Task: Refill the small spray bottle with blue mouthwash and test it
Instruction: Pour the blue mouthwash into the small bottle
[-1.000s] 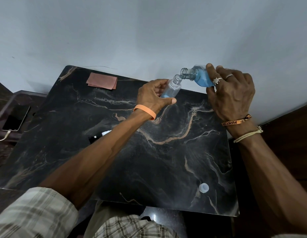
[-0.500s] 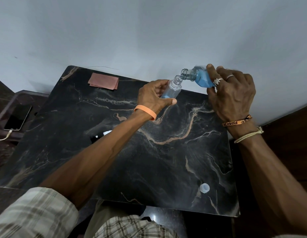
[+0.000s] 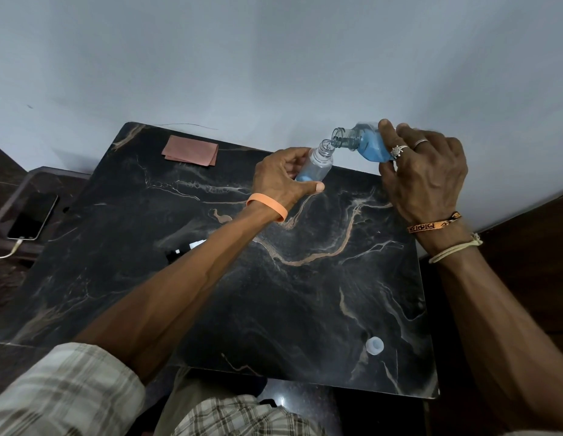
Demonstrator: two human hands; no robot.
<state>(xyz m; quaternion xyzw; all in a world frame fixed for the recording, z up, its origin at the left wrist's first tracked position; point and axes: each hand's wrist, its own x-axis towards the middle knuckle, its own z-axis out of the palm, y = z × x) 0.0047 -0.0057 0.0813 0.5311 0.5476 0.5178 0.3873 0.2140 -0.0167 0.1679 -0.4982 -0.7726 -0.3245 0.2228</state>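
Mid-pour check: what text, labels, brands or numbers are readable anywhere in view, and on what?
No text can be read with certainty.
Woven orange band on the right wrist: dark woven characters, too blurred to read.
Mouthwash bottle and small spray bottle: no label shows.
Black item, half hidden under the left forearm: white patch, no legible print.
Phone: screen dark, nothing shown.
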